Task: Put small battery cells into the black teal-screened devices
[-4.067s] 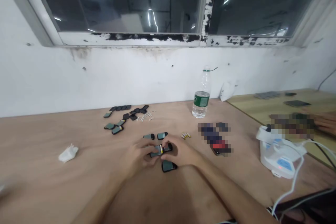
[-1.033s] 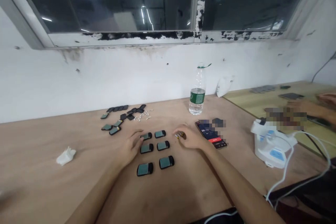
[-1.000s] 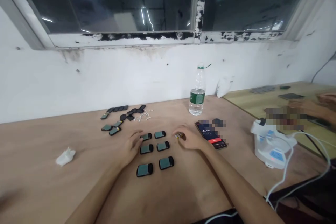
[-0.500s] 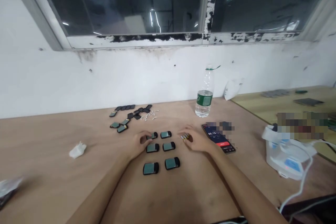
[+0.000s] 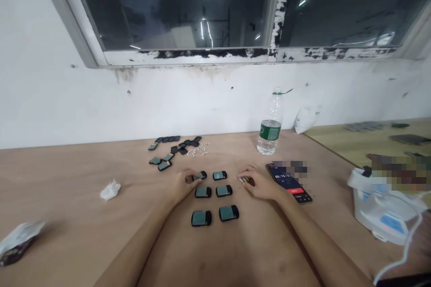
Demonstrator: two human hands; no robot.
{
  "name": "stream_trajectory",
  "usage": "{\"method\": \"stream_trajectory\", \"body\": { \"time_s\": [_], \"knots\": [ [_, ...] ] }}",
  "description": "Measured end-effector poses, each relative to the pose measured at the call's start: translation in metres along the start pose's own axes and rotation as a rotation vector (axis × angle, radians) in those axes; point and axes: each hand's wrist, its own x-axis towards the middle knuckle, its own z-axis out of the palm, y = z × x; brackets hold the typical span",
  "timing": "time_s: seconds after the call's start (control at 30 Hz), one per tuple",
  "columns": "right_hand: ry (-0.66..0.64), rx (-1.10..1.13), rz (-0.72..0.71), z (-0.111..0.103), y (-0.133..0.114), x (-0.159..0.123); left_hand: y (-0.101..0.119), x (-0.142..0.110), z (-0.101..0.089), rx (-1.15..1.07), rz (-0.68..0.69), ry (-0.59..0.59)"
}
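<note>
Brown surface: spreads (image 5: 84, 219) across the foreground, its far edge meeting the white wall (image 5: 185, 107).
Window: dark glass (image 5: 161, 9) above the wall, frame paint flaking black.
Yellowish surface: at the right (image 5: 330, 136), with flat dark and grey items on it.
White appliance: at the right (image 5: 380, 213), blue panels, a white cable (image 5: 404, 255) running down beside it; partly blurred out.
Bottle: upright near the wall (image 5: 269, 131), green label, clear liquid low inside.
Left hand: bent at the far-left unit (image 5: 203, 174), thumb and fingers about its left end (image 5: 184, 184); touching, but how firmly it grips I cannot tell.
Right hand: fingers curled around the batteries at the right of the units (image 5: 264, 184); whether it grasps or just encloses them I cannot tell.
Phone: lit timer screen (image 5: 289, 183), just right of the right hand.
Packet: white and dark (image 5: 20, 242), far left.
Crumpled tissue: white (image 5: 110, 190), left of the left hand.
Six units: two columns of three between the hands, greenish face and black end (image 5: 229, 212).
Black pieces: grouped farther back (image 5: 183, 149), near more green-faced units (image 5: 164, 165).
Batteries: small, silver and yellow (image 5: 244, 180).
White bits: scattered beside the black pieces (image 5: 193, 154).
</note>
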Motion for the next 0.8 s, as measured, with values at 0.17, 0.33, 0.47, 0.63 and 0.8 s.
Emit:
{"method": "stream_trajectory", "body": {
  "time_s": [0.17, 0.33, 0.47, 0.63, 0.8],
  "knots": [
    [0.004, 0.02, -0.008, -0.004, -0.007, 0.001, 0.011, -0.007, -0.003, -0.042, 0.048, 0.058],
    [0.111, 0.252, 0.098, -0.006, -0.027, 0.004, 0.029, -0.015, 0.003, -0.053, 0.237, 0.077],
    [0.172, 0.442, 0.126, 0.003, -0.044, 0.009, 0.04, -0.021, 0.009, -0.052, 0.432, 0.093],
    [0.248, 0.623, 0.14, 0.023, -0.054, 0.012, 0.044, -0.029, 0.016, 0.008, 0.545, 0.085],
    [0.314, 0.644, 0.046, 0.033, -0.056, 0.013, 0.038, -0.032, 0.022, -0.018, 0.567, 0.056]
  ]
}}
